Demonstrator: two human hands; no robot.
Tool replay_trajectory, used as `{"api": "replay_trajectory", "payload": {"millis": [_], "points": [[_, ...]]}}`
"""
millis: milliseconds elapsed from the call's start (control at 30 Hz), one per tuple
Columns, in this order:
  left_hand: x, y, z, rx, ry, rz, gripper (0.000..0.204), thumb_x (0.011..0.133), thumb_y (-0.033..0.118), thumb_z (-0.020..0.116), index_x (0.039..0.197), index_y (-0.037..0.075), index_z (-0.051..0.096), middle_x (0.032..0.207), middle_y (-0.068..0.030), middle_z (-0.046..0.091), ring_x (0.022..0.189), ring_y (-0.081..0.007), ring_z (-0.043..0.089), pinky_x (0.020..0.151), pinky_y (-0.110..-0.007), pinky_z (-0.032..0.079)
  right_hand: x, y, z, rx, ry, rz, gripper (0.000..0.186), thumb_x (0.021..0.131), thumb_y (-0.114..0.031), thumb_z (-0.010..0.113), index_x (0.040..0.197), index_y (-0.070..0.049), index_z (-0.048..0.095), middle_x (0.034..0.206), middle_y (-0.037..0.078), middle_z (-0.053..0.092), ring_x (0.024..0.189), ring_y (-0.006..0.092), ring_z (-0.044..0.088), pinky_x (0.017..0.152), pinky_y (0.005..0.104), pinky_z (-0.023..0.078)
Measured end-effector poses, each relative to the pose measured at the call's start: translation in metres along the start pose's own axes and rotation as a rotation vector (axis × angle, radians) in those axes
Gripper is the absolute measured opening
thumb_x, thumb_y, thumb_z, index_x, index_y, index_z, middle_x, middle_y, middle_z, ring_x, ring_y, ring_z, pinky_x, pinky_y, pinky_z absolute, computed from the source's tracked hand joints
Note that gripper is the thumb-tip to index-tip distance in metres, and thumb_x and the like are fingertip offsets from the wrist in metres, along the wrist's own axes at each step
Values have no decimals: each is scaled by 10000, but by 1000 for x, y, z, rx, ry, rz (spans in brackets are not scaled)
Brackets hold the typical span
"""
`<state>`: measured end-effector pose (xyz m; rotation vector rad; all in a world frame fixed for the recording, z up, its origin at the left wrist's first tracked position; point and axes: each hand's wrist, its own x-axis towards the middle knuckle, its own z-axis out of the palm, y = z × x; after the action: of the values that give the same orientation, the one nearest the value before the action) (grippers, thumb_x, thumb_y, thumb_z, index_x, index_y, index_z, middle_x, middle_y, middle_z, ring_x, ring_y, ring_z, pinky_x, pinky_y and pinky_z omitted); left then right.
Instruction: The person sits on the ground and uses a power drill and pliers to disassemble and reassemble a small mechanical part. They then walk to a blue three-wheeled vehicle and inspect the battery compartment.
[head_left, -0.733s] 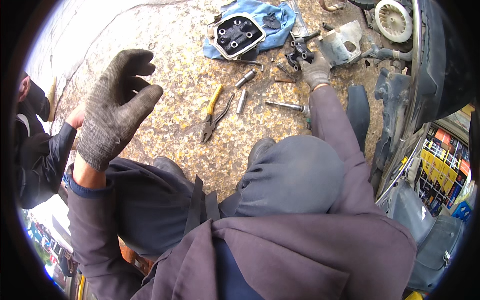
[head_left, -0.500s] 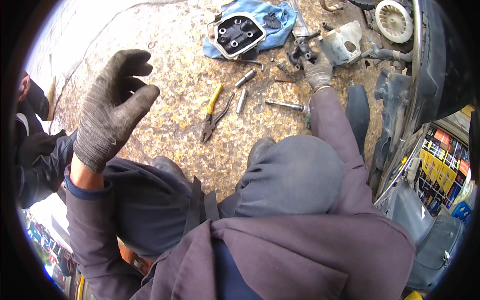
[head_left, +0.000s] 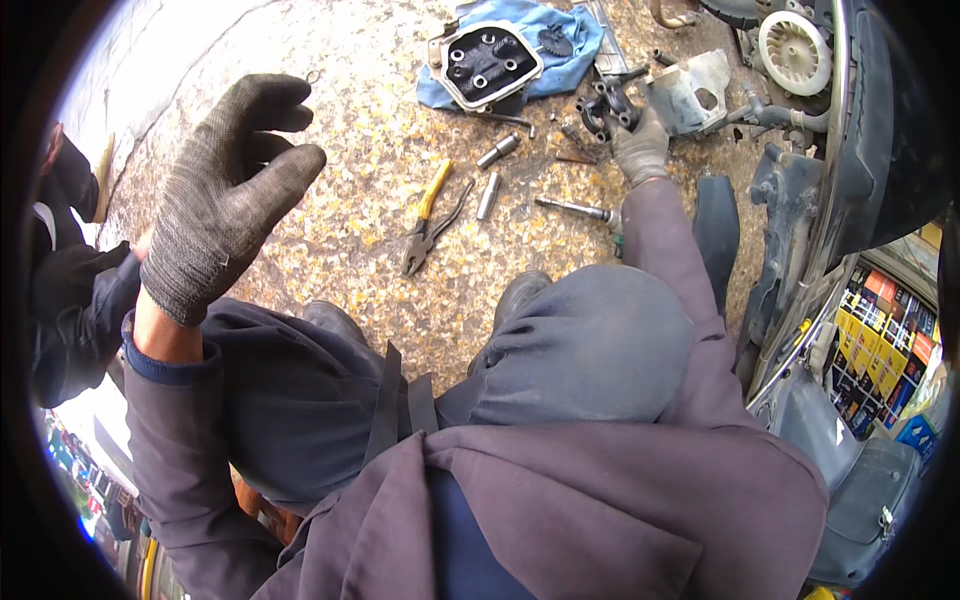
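My left hand (head_left: 215, 210), in a grey knit work glove, is raised over my left knee. Its fingers are apart and loosely curved, with nothing between them. At the end of my outstretched arm, my gloved right hand (head_left: 642, 150) has its fingers closed on a dark metal engine part (head_left: 604, 106) with several round holes. That part is low at the ground; the glove hides some of it. A grey metal plate with a hole (head_left: 692, 92) lies just right of it. Pliers with yellow handles (head_left: 425, 222) and two short metal sockets (head_left: 497, 151) lie between my hands.
A black engine cover (head_left: 490, 66) rests on a blue cloth (head_left: 572, 38) at the far side. A ratchet-like tool (head_left: 575, 207) lies by my right sleeve. Vehicle bodywork and a pale fan wheel (head_left: 795, 53) line the right. Another person's dark sleeve (head_left: 85, 310) is at left.
My left hand has risen slightly. My right hand stays at the dark engine part, which shows a little more now. The whole view has shifted slightly.
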<state>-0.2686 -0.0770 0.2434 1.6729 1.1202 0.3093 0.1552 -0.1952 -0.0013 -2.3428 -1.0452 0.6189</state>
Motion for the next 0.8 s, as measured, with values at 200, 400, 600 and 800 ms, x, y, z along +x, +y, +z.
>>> {"api": "replay_trajectory", "payload": {"millis": [200, 400, 600, 800], "points": [[0, 2, -2, -2, 5, 7, 471, 909, 134, 680, 1334, 22, 513, 1176, -99, 608, 961, -118, 574, 813, -252, 483, -10, -4, -15, 632, -223, 455, 192, 870, -174, 711, 972, -21, 654, 770, 92, 669, 452, 146, 572, 390, 281, 486], [0, -2, -3, -27, -4, 1, 474, 910, 142, 676, 1335, 17, 508, 1182, -112, 606, 946, -122, 580, 803, -259, 484, -27, -22, -35, 1206, -314, 704, 147, 925, -224, 637, 951, -79, 643, 645, 39, 586, 425, 145, 457, 403, 338, 394], [0, 2, -3, -13, -6, 2, 478, 901, 148, 683, 1329, 20, 511, 1182, -121, 601, 944, -137, 585, 811, -276, 501, -27, -31, -39, 1249, -335, 698, 111, 915, -194, 604, 953, -94, 634, 649, 35, 583, 439, 142, 454, 411, 331, 371], [-2, -2, -3, 51, -10, -30, 483, 918, 68, 647, 1364, -2, 475, 1272, -146, 568, 1058, -189, 595, 917, -313, 512, -8, -10, -23, 565, -16, 267, 291, 883, -195, 712, 1125, -52, 635, 856, 64, 668, 690, 142, 613, 539, 300, 488]]}}
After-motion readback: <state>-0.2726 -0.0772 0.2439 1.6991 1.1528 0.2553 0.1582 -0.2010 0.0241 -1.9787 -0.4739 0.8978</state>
